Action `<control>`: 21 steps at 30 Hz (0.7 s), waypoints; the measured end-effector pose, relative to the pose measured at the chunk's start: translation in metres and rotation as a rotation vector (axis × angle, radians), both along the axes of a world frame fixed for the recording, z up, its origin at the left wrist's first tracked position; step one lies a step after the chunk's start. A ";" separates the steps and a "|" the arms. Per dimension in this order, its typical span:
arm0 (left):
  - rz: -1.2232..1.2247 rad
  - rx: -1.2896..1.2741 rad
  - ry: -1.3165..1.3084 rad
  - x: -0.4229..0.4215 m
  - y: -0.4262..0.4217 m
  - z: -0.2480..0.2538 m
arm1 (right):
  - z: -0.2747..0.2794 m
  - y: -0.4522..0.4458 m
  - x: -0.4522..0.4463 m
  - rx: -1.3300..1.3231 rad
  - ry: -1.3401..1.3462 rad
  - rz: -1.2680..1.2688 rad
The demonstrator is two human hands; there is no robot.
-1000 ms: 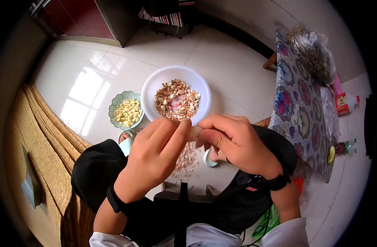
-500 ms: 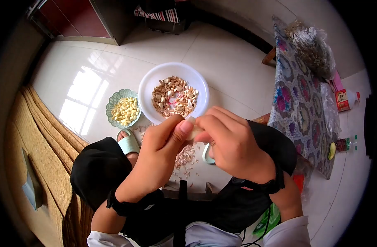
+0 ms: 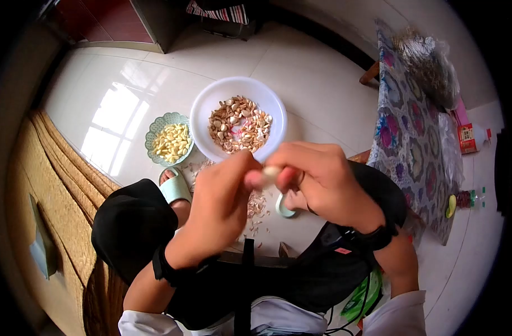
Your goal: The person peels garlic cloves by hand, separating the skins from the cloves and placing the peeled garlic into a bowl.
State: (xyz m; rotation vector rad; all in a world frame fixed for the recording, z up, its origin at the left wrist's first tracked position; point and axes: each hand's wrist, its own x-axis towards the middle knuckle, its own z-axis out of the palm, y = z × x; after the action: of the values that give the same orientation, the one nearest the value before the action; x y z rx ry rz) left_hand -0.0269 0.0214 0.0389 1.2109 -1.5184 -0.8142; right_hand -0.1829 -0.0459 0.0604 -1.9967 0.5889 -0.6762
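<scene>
Between the fingertips of both hands is a pale garlic clove [image 3: 271, 171], partly hidden and a little blurred. My left hand [image 3: 219, 196] pinches it from the left, and my right hand [image 3: 322, 182] pinches it from the right. Beyond the hands a white basin [image 3: 202, 106] stands on the floor with unpeeled cloves [image 3: 233, 115] inside. A green scalloped dish [image 3: 153, 133] holding peeled, pale yellow cloves [image 3: 172, 143] sits against its left side. Bits of skin [image 3: 256, 210] lie scattered on the floor below the hands.
Slippered feet [image 3: 176, 187] rest near the dish. Rolled woven matting [image 3: 54, 196] lies at the left. A table with a flowered cloth [image 3: 410, 129] stands at the right, beside bottles [image 3: 473, 198] and a red box [image 3: 467, 139]. A dark red cabinet [image 3: 113, 22] is at the back left.
Both hands have shifted their fingers on the clove, and the left thumb has moved down from its top. The basin and dish appear slightly higher in view.
</scene>
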 end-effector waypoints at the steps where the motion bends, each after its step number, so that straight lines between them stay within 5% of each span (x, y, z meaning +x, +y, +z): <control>1: 0.014 0.007 -0.001 0.004 -0.004 -0.003 | -0.002 0.006 0.003 0.077 -0.011 -0.060; 5: 0.097 0.096 0.231 0.005 -0.008 0.007 | -0.005 0.013 0.015 -0.228 -0.032 -0.170; 8: 0.142 0.002 0.155 0.003 -0.004 0.001 | -0.009 0.019 0.014 -0.119 -0.044 -0.147; 11: 0.157 -0.246 -0.290 0.008 -0.003 0.008 | -0.007 0.025 0.017 0.035 -0.093 -0.121; 21: -0.046 0.309 0.420 -0.001 0.002 0.017 | 0.004 0.019 0.008 -0.192 -0.063 -0.108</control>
State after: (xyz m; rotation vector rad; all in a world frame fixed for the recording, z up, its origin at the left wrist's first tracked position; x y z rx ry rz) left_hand -0.0279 0.0233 0.0558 1.1349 -1.1070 -1.2804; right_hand -0.1753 -0.0265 0.0646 -2.1226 0.6172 -0.8875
